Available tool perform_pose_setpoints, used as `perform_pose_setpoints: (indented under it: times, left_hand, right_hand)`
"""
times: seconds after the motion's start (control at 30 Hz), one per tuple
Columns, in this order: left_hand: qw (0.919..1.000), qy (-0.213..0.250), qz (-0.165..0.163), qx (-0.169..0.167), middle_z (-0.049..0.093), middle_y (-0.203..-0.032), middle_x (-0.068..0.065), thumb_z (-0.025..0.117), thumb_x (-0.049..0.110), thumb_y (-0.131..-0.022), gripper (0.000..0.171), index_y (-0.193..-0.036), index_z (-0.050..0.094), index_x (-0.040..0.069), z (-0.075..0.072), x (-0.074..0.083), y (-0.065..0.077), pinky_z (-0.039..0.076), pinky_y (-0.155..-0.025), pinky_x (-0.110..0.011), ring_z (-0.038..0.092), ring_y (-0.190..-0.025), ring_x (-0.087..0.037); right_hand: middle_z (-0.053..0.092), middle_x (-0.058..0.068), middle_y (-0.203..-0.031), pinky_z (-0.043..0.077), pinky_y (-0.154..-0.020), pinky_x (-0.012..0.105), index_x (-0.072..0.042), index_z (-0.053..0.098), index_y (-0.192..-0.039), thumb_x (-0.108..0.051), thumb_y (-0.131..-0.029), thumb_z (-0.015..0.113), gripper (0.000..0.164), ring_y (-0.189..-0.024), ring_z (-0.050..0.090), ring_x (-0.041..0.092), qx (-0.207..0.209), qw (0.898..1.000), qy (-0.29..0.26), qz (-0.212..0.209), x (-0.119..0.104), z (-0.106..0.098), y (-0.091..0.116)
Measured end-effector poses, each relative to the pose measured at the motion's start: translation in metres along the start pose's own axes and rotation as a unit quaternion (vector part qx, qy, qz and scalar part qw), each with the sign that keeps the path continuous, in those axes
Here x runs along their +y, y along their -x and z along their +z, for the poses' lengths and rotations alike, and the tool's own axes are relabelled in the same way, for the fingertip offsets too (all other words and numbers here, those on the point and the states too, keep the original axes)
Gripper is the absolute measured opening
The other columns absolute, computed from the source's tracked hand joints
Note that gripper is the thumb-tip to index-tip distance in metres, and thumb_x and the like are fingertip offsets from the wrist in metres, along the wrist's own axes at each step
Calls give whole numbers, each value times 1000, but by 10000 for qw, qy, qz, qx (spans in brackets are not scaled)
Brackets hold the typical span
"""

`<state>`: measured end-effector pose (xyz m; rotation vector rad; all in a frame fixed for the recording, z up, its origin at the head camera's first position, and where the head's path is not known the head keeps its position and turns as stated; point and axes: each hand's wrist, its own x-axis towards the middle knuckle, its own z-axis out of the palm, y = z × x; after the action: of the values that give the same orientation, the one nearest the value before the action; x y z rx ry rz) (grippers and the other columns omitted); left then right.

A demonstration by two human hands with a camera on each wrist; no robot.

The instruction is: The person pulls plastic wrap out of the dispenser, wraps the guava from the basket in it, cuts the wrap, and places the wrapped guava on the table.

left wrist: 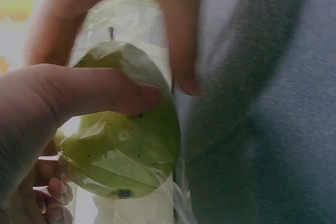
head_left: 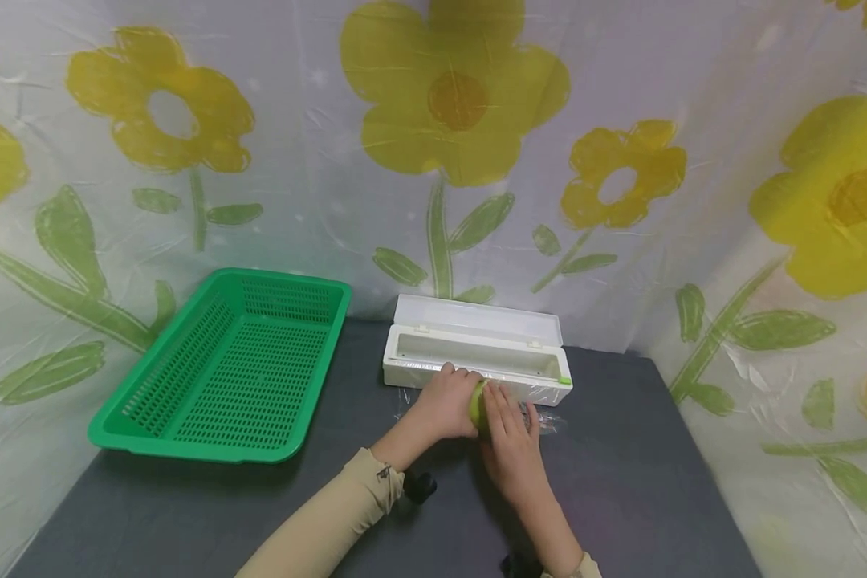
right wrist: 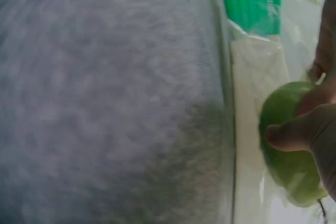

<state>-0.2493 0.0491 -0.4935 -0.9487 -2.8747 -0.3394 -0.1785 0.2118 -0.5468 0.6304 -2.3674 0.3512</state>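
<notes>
A green pear (left wrist: 126,156) in clear plastic film (left wrist: 181,203) is held above the table, in front of a white cling-film box (head_left: 410,374). My left hand (head_left: 448,403) grips the pear, its thumb (left wrist: 113,92) across the near side and its fingers mostly hidden behind. My right hand (head_left: 511,449) lies over the other end with straight fingers against the wrapped fruit. In the left wrist view it arches blurred around the stem end, thumb apart. The right wrist view has a thumb resting on the pear (right wrist: 281,106).
The box's lid (head_left: 477,317) stands raised toward the back. A green perforated basket (head_left: 335,321) sits at the left on the dark grey table (head_left: 650,482). Behind hangs a flower-printed curtain (head_left: 282,201). Loose film (head_left: 551,422) shows beside my right hand.
</notes>
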Motion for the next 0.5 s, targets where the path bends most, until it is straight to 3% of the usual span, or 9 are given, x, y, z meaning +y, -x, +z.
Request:
perform_pose_setpoints:
  times: [0.17,0.33,0.5]
  left_hand:
    - [9995,291,82,-134,74,-108,-2,100,37,-63,77,-128,69,8,-9,-2,-3,47,-88,-33,63,-94,-18]
    - [9987,437,131,-239,73,-108,-2,99,34,-64,75,-128,69,8,-11,-2,-3,47,-86,-32,60,-93,-18]
    - [9985,487,145,-220,73,-121,-4,96,37,-69,85,-141,63,9,-5,-3,-2,51,-89,-33,60,-101,-21]
  right_hand:
    - [55,23,-153,39,-106,71,5,50,-152,5,-64,93,98,-139,54,41,85,9999,72,123,9,9,-4]
    - [59,23,-144,43,-99,73,3,53,-149,3,-58,96,101,-130,58,41,96,9999,-72,96,22,13,-7]
    - [63,23,-132,42,-94,70,4,54,-145,-4,-56,98,100,-120,61,42,48,9997,-217,-88,33,13,-7]
